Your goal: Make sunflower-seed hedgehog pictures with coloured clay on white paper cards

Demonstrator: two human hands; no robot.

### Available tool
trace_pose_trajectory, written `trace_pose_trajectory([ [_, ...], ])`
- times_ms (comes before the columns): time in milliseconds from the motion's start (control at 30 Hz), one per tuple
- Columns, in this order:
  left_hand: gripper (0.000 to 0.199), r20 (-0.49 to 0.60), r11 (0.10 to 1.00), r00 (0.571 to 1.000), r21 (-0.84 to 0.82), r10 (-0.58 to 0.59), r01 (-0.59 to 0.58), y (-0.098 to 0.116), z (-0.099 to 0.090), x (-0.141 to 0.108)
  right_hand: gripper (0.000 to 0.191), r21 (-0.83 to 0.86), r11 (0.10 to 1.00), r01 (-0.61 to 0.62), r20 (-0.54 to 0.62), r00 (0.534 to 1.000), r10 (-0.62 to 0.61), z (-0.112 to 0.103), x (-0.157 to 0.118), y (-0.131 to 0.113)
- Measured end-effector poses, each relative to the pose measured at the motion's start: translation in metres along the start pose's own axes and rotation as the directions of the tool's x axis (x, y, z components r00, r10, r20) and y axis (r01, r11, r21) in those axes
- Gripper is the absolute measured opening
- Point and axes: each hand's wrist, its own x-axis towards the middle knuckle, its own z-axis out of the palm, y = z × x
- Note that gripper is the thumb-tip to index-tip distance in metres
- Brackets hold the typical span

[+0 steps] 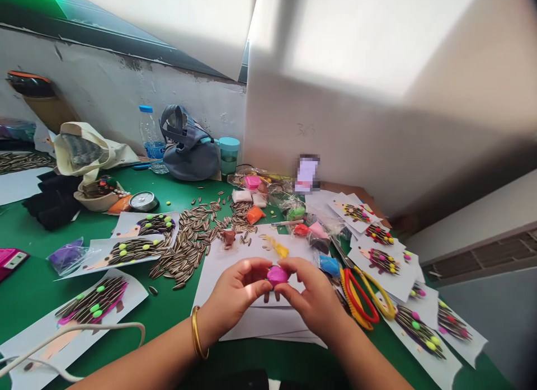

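Note:
A lump of magenta modelling clay (277, 276) is pinched between my two hands, above white paper (213, 275). My left hand (243, 286) grips it from the left with thumb and fingers; a gold bangle circles that wrist. From the other side my right hand (308, 289) presses its thumb and fingers on the same lump. Just beyond lies a yellow piece of clay or wrapper (278, 247). A brown packet of clay (229, 239) rests near the paper's top left, and a blue packet (329, 265) sits right of my right hand.
Sunflower seeds (188, 239) are heaped left of the paper. Hedgehog pictures with seed spines (126, 250) lie on both sides. Scissors with red and yellow handles (361, 295) are at the right. A bag (188, 149), cup (229, 155) and phone (306, 174) stand along the back.

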Motion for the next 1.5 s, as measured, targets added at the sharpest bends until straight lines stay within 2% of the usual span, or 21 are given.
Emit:
trace_pose_trajectory([
  [100, 0.027, -0.003, 0.999, 1.000, 0.042, 0.018, -0.018, 0.000, 0.002, -0.001, 0.028, 0.073, 0.996, 0.042, 0.009, 0.999, -0.043, 0.007, -0.001, -0.005],
  [200, 0.017, -0.050, 0.988, 0.998, 0.149, 0.049, -0.041, 0.001, 0.001, 0.000, 0.028, 0.112, 0.994, 0.012, 0.021, 1.000, -0.015, 0.009, 0.000, -0.006],
  [333, 0.010, -0.054, 0.934, 0.985, 0.331, 0.165, -0.138, -0.001, -0.002, 0.001, 0.019, 0.089, 0.996, -0.032, 0.028, 0.999, 0.030, 0.012, -0.003, -0.005],
  [433, 0.009, -0.047, 0.894, 0.974, 0.407, 0.223, -0.185, -0.003, -0.002, -0.001, 0.013, 0.073, 0.996, -0.050, 0.014, 0.999, 0.049, 0.014, -0.005, -0.003],
  [567, 0.009, -0.052, 0.892, 0.969, 0.404, 0.242, -0.201, -0.003, -0.003, -0.003, 0.014, 0.135, 0.988, -0.082, 0.042, 0.996, 0.077, 0.010, -0.004, -0.004],
  [700, 0.018, 0.063, 0.881, 0.964, 0.394, 0.257, -0.261, -0.002, -0.003, -0.004, 0.020, 0.256, 0.959, -0.124, 0.150, 0.985, 0.088, 0.006, -0.001, -0.008],
  [800, 0.016, 0.123, 0.814, 0.944, 0.482, 0.305, -0.325, -0.003, -0.006, -0.004, 0.027, 0.306, 0.937, -0.167, 0.203, 0.973, 0.107, 0.005, -0.001, -0.007],
  [933, 0.007, 0.186, 0.660, 0.895, 0.619, 0.404, -0.427, -0.008, -0.013, -0.003, 0.029, 0.355, 0.907, -0.227, 0.267, 0.954, 0.134, 0.006, -0.002, -0.005],
  [1033, 0.009, 0.182, 0.592, 0.886, 0.684, 0.427, -0.426, -0.011, -0.017, -0.002, 0.023, 0.366, 0.897, -0.247, 0.254, 0.954, 0.160, 0.006, -0.003, -0.005],
  [1133, 0.008, 0.136, 0.634, 0.899, 0.665, 0.417, -0.394, -0.010, -0.018, 0.000, 0.016, 0.346, 0.907, -0.241, 0.186, 0.965, 0.186, 0.007, -0.003, -0.004],
  [1233, 0.013, 0.055, 0.735, 0.924, 0.590, 0.379, -0.336, -0.008, -0.017, 0.003, 0.018, 0.313, 0.924, -0.219, 0.116, 0.975, 0.191, 0.007, -0.005, -0.001],
  [1333, 0.024, -0.073, 0.857, 0.967, 0.482, 0.244, -0.180, -0.005, -0.014, 0.005, 0.018, 0.294, 0.937, -0.187, 0.088, 0.982, 0.168, 0.006, -0.006, 0.003],
  [1400, 0.030, -0.141, 0.917, 0.979, 0.392, 0.146, -0.080, -0.003, -0.012, 0.006, 0.019, 0.287, 0.941, -0.179, 0.063, 0.984, 0.168, 0.005, -0.006, 0.005],
  [1500, 0.033, -0.177, 0.962, 0.981, 0.271, 0.076, -0.025, -0.003, -0.009, 0.007, 0.020, 0.277, 0.942, -0.188, 0.035, 0.982, 0.186, 0.004, -0.006, 0.007],
])
